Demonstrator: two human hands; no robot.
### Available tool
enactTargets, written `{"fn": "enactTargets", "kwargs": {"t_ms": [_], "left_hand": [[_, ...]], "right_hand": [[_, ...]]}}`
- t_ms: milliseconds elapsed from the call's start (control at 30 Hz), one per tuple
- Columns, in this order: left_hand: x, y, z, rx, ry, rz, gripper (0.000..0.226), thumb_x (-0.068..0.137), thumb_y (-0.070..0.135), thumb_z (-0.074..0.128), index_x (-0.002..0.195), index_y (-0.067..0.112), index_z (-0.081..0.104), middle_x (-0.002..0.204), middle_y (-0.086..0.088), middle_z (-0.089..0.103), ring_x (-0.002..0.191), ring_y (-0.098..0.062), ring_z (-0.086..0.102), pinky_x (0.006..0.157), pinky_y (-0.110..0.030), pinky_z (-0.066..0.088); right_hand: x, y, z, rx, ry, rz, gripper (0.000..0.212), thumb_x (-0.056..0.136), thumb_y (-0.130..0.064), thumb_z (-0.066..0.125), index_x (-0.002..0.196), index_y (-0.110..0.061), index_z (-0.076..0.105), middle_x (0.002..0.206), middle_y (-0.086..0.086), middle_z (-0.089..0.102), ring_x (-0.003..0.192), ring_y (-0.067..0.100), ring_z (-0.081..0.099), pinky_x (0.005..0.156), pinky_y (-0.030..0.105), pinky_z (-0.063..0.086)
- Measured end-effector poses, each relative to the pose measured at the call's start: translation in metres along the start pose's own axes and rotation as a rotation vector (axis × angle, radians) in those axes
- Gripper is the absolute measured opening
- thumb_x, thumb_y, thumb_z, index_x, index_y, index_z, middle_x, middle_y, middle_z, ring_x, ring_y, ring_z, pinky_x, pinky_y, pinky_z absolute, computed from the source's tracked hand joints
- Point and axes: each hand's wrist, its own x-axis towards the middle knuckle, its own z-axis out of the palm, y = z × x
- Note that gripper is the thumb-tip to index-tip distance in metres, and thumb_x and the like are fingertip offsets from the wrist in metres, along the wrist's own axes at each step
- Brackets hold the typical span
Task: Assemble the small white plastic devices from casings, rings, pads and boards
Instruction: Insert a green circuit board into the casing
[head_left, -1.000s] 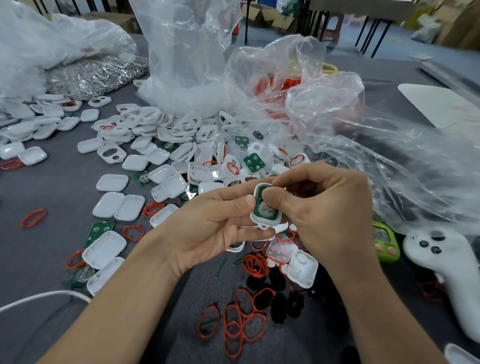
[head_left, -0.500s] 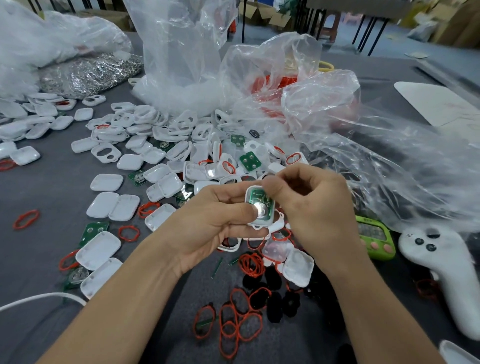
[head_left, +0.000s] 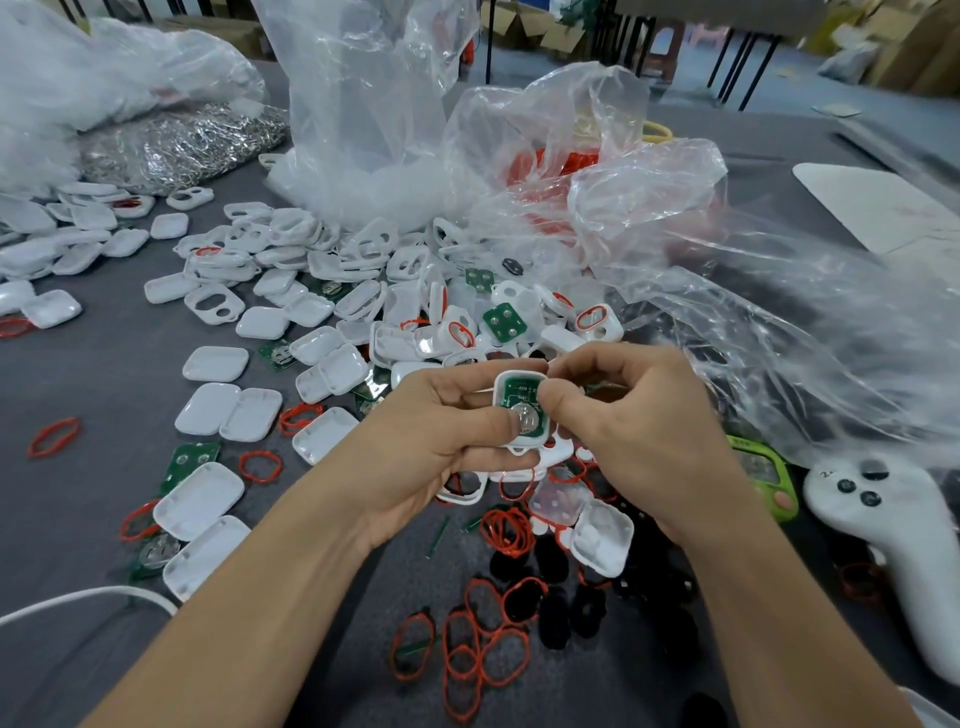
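The left hand (head_left: 431, 434) grips a white casing (head_left: 500, 387) with a green board (head_left: 521, 391) inside (thumbs hide parts of it); the right hand (head_left: 641, 431) pinches its upper edge with curled fingers (head_left: 597, 362).

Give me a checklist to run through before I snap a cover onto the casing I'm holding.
1. Casing gripped by left hand and pinched by right hand: ok.
2. Green board inside the casing rim: ok.
3. Board pushed fully flat: cannot tell; the right thumb covers part of it.
4. Red ring fitted in this casing: cannot tell.
5. Loose white cover on the table near the hands: ok.
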Motion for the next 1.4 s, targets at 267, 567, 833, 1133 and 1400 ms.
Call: {"fn": "enactTargets", "kwargs": {"t_ms": [267,567,833,1133,1400], "left_hand": [[-0.003,0.003,0.002,0.013,0.003,0.017,0.035,0.084,0.002,0.075,0.116,0.018,0.078,0.108,-0.014,0.078,0.099,-0.021,0.075,0.078,-0.031,0.062],[-0.003,0.002,0.007,0.050,0.104,0.047,0.034,0.089,-0.008,0.067,0.116,0.010,0.077,0.100,-0.015,0.078,0.090,-0.023,0.077,0.070,-0.028,0.063],[-0.001,0.004,0.006,-0.028,0.131,0.016,0.032,0.090,-0.009,0.063,0.114,0.008,0.077,0.107,-0.021,0.077,0.098,-0.032,0.076,0.073,-0.033,0.064],[-0.001,0.001,0.007,-0.004,0.134,0.042,0.032,0.083,-0.007,0.068,0.109,0.007,0.079,0.098,-0.017,0.077,0.089,-0.024,0.076,0.072,-0.032,0.063],[-0.005,0.000,0.008,0.145,0.064,0.091,0.039,0.091,-0.009,0.065,0.119,0.016,0.076,0.101,-0.015,0.079,0.095,-0.023,0.075,0.074,-0.030,0.061]], "right_hand": [[-0.002,-0.003,0.007,-0.084,0.120,-0.013,0.013,0.081,-0.026,0.082,0.070,-0.029,0.076,0.063,-0.015,0.071,0.057,0.004,0.065,0.052,0.013,0.047],[-0.002,0.000,0.009,-0.062,0.130,-0.034,0.015,0.083,-0.030,0.081,0.069,-0.030,0.076,0.060,-0.013,0.069,0.052,0.004,0.062,0.049,0.015,0.047],[0.006,0.001,0.002,0.196,0.110,0.120,0.021,0.080,-0.039,0.067,0.075,-0.023,0.079,0.067,0.009,0.072,0.060,0.033,0.064,0.064,0.056,0.056],[-0.002,0.002,0.013,0.001,0.098,-0.027,0.009,0.081,-0.028,0.081,0.074,-0.030,0.076,0.067,-0.015,0.073,0.060,0.003,0.067,0.055,0.013,0.049],[0.000,0.005,0.017,0.075,0.117,0.043,0.009,0.076,-0.022,0.078,0.070,-0.024,0.071,0.059,-0.001,0.065,0.054,0.011,0.054,0.054,0.031,0.046]]}}
